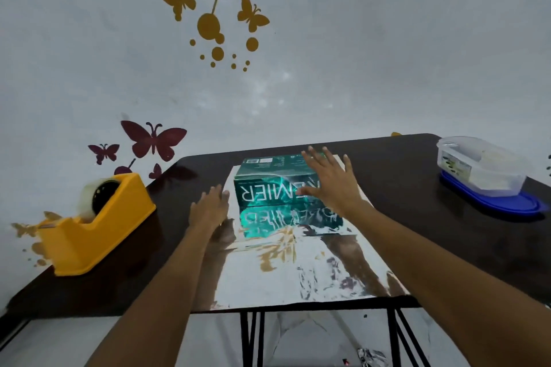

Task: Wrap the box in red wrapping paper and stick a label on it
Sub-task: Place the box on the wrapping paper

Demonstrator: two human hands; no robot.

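**Hands spreading over teal box on silvery sheet**

Box, teal and printed with white lettering, is lying toward the far end of a mirror-like silvery wrapping sheet that is covering the middle of the dark counter.

The person's right hand is reaching over the box's right part with its fingers straight and fanned, grasping nothing; whether it is touching the carton is unclear.

The left hand is lying flat and released at the sheet's left edge, just beside the box's left end.

A yellow tape dispenser is sitting at the counter's left, and a clear plastic tub is resting on a blue lid at the far right.
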